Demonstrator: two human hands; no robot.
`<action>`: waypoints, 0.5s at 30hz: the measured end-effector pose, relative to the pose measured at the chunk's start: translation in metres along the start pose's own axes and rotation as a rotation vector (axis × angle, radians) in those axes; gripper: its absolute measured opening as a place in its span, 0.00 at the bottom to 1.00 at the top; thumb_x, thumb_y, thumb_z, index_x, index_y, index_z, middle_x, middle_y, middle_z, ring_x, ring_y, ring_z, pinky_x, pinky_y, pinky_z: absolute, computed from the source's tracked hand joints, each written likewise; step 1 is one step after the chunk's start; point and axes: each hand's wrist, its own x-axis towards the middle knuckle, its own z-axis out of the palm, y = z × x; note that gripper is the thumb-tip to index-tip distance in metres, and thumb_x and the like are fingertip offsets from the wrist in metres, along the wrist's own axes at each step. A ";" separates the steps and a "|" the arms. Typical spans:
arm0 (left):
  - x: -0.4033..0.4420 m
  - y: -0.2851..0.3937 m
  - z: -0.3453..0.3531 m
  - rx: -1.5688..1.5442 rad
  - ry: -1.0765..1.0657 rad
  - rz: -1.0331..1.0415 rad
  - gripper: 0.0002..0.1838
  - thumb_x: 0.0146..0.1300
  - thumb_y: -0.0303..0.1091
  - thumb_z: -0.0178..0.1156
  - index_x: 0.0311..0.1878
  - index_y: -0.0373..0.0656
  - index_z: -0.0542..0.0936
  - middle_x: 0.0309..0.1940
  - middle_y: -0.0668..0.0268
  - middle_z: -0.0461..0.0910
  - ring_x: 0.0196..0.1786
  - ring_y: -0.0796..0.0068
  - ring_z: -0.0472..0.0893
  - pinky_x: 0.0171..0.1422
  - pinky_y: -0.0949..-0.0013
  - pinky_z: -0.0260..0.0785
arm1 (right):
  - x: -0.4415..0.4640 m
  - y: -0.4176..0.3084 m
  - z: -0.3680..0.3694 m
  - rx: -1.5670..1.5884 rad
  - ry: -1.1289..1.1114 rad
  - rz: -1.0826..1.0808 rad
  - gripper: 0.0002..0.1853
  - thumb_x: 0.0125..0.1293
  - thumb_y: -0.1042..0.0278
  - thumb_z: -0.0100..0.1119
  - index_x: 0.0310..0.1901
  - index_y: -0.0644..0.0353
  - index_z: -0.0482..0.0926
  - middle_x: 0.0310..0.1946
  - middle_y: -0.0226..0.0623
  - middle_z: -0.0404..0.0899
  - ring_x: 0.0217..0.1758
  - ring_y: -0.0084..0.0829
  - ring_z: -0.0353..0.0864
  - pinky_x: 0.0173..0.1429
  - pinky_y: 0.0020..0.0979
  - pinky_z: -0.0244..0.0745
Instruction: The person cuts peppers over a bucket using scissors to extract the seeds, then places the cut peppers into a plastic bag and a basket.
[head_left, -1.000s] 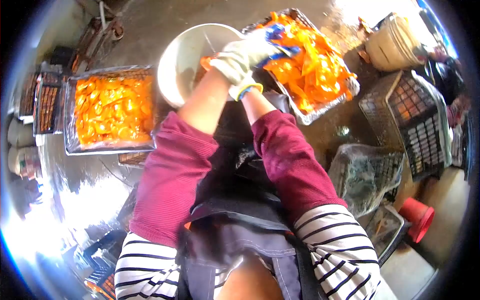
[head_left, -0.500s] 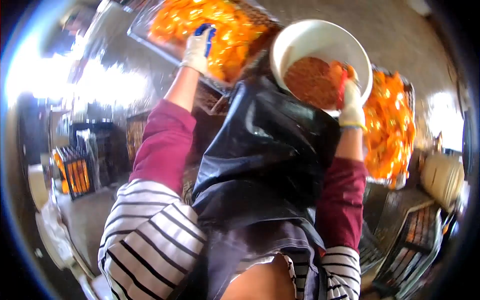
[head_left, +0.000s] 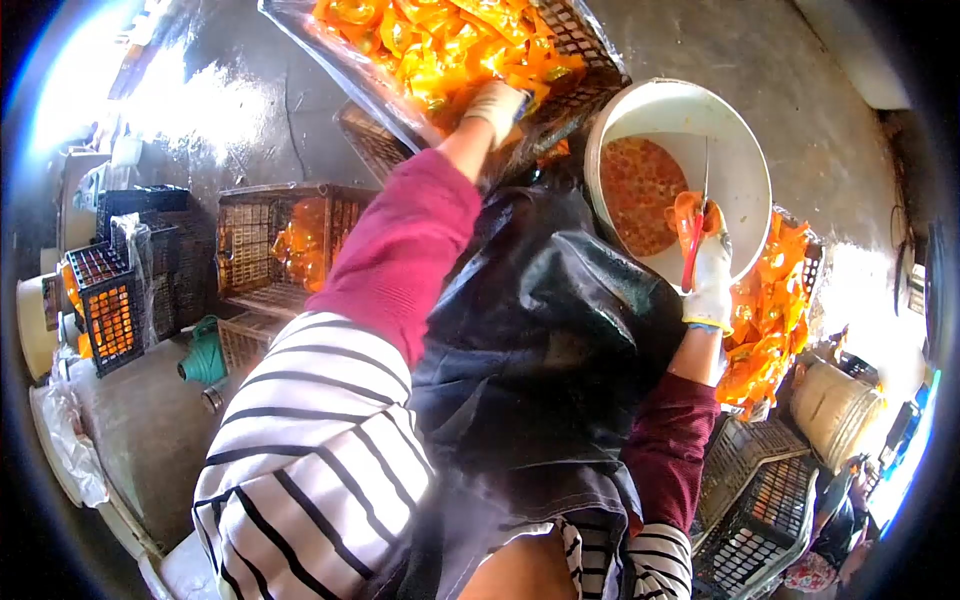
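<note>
My left hand [head_left: 500,108], in a white glove with blue fingers, is at the near edge of a lined crate heaped with shiny orange peppers [head_left: 440,45]. Its fingers are curled together, and what they hold, if anything, is hidden. My right hand [head_left: 710,268], also gloved, grips a red-handled knife [head_left: 690,250] with its thin blade pointing up. A piece of orange pepper [head_left: 687,215] is held against the knife in the same hand. Both are over a white bucket [head_left: 752,160] with reddish-orange bits in liquid at the bottom [head_left: 640,195].
A second heap of orange peppers [head_left: 765,340] lies in a crate right of the bucket. A brown crate [head_left: 245,240] and a dark crate [head_left: 110,310] stand at left. Stacked crates [head_left: 755,510] and a cream barrel [head_left: 835,405] are at lower right. A black apron [head_left: 560,340] covers my lap.
My left hand has moved from over the pepper heap to its near right side. My right hand has risen slightly from inside the bucket, so the knife blade now shows. The view has shifted.
</note>
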 end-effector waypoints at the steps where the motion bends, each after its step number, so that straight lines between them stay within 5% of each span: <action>1: 0.009 -0.004 -0.009 0.006 -0.039 -0.061 0.18 0.57 0.45 0.57 0.44 0.41 0.80 0.37 0.50 0.81 0.38 0.57 0.80 0.48 0.59 0.72 | -0.003 -0.006 0.005 -0.011 -0.032 -0.008 0.16 0.72 0.71 0.42 0.58 0.64 0.69 0.52 0.42 0.75 0.51 0.34 0.78 0.59 0.30 0.74; 4: 0.004 -0.020 -0.041 0.748 0.104 0.593 0.20 0.59 0.38 0.58 0.54 0.44 0.72 0.38 0.56 0.80 0.39 0.59 0.80 0.47 0.60 0.72 | -0.026 -0.038 0.045 0.070 0.100 0.091 0.18 0.72 0.72 0.41 0.61 0.64 0.68 0.53 0.42 0.75 0.53 0.34 0.78 0.61 0.30 0.73; 7: -0.037 0.033 -0.075 0.419 0.035 0.462 0.26 0.59 0.31 0.57 0.63 0.45 0.67 0.48 0.54 0.78 0.50 0.57 0.79 0.54 0.61 0.71 | -0.026 -0.029 0.048 -0.089 -0.082 -0.024 0.19 0.72 0.74 0.38 0.63 0.64 0.66 0.54 0.42 0.74 0.54 0.34 0.77 0.62 0.30 0.73; 8: -0.057 0.057 -0.084 0.265 -0.005 0.413 0.27 0.60 0.29 0.56 0.65 0.45 0.65 0.51 0.54 0.77 0.53 0.58 0.78 0.58 0.61 0.70 | -0.021 -0.019 0.042 -0.186 -0.158 -0.137 0.17 0.70 0.76 0.44 0.59 0.64 0.69 0.51 0.41 0.76 0.52 0.31 0.78 0.59 0.28 0.74; 11: -0.097 0.111 -0.066 -0.535 -0.111 0.539 0.21 0.70 0.40 0.45 0.63 0.43 0.69 0.57 0.59 0.76 0.60 0.69 0.75 0.65 0.67 0.65 | -0.032 -0.022 0.056 -0.274 -0.256 -0.145 0.16 0.66 0.78 0.52 0.55 0.64 0.72 0.47 0.39 0.78 0.49 0.28 0.78 0.56 0.27 0.75; 13: -0.090 0.137 -0.030 -1.007 -0.325 0.606 0.26 0.73 0.51 0.42 0.60 0.40 0.71 0.56 0.63 0.77 0.58 0.71 0.76 0.64 0.68 0.66 | -0.034 -0.020 0.056 -0.272 -0.261 -0.197 0.15 0.63 0.78 0.58 0.52 0.64 0.73 0.43 0.37 0.78 0.47 0.26 0.78 0.53 0.26 0.75; 14: -0.097 0.151 -0.016 -1.175 -0.464 0.479 0.24 0.72 0.50 0.44 0.58 0.40 0.73 0.52 0.65 0.79 0.54 0.75 0.77 0.59 0.72 0.68 | -0.026 -0.009 0.050 -0.019 -0.278 -0.134 0.15 0.64 0.77 0.58 0.52 0.64 0.73 0.43 0.37 0.79 0.46 0.27 0.78 0.53 0.26 0.75; 15: -0.116 0.169 -0.009 -1.068 -0.260 0.532 0.26 0.69 0.56 0.48 0.50 0.42 0.79 0.42 0.68 0.82 0.42 0.79 0.79 0.47 0.73 0.70 | -0.027 -0.010 0.049 0.071 -0.277 -0.132 0.16 0.63 0.75 0.60 0.53 0.61 0.73 0.42 0.37 0.80 0.47 0.26 0.79 0.48 0.25 0.76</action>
